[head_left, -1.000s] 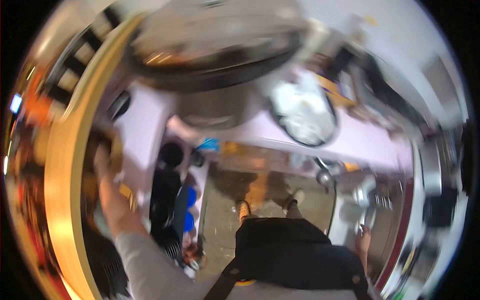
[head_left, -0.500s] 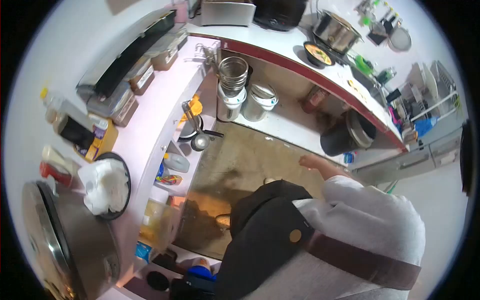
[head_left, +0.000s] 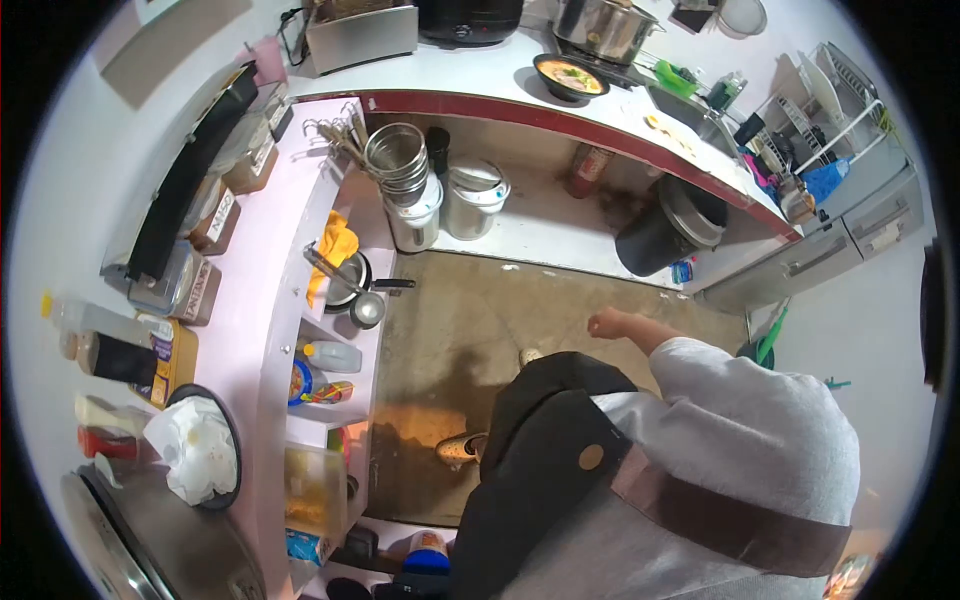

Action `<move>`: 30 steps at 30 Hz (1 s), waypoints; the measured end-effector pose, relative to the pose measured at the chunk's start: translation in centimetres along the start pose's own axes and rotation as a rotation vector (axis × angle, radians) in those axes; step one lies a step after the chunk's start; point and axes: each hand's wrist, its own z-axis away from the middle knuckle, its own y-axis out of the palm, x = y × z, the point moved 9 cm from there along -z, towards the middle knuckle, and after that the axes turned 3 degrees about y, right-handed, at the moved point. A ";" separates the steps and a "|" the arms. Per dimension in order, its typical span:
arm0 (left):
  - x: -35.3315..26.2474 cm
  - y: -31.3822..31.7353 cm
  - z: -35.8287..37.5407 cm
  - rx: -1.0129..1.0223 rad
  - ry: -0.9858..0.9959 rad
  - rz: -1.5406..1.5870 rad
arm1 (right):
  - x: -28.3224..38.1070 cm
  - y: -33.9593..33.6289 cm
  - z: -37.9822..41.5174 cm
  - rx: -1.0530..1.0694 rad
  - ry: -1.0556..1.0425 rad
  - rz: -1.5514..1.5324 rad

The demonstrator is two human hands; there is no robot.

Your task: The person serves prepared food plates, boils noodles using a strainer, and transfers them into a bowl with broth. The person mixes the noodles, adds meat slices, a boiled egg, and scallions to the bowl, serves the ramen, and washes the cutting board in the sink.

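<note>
My right hand point(head_left: 606, 323) hangs over the floor at the end of a grey sleeve. Its fingers are loosely curled, and nothing shows in them. It touches nothing. Out of the frame is my left hand. On the white counter beyond, a black bowl of soup point(head_left: 570, 78) sits beside a steel pot point(head_left: 604, 30). Below, two lidded white containers point(head_left: 477, 202) stand on the low ledge, one topped by stacked steel strainers point(head_left: 396, 160). A ladle point(head_left: 367, 310) hangs at the pink shelf on the left.
On the pink counter point(head_left: 270, 210) stand spice tubs point(head_left: 212, 215), bottles and a plate with crumpled white paper point(head_left: 195, 450). A grey bin point(head_left: 665, 228) stands under the white counter. Right of it is a fridge point(head_left: 820, 255). A fire extinguisher point(head_left: 588, 170) stands at the back.
The view has turned, so the counters and shelves sit further left in the frame and the fridge shows more. My right hand stays low, its fingers more curled.
</note>
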 end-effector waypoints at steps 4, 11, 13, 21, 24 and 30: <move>-2.5 1.6 0.7 0.013 0.083 -0.047 | 3.9 -2.2 -0.9 -0.103 0.006 -0.298; -13.0 10.5 6.2 0.101 0.385 -0.100 | 20.8 -14.3 2.5 0.162 -0.535 -1.029; -18.2 16.7 10.7 0.219 0.551 -0.080 | 24.2 -15.8 4.4 0.368 -0.768 -1.121; -35.7 40.7 31.7 0.875 0.785 0.435 | 6.0 -26.7 5.2 -0.187 -0.636 -1.525; -37.5 46.7 36.8 1.173 0.804 0.172 | -4.0 -29.3 5.1 -0.451 -0.572 -1.900; -47.5 55.3 38.9 0.946 1.359 -0.279 | -13.3 -33.0 4.8 -0.730 -0.490 -1.837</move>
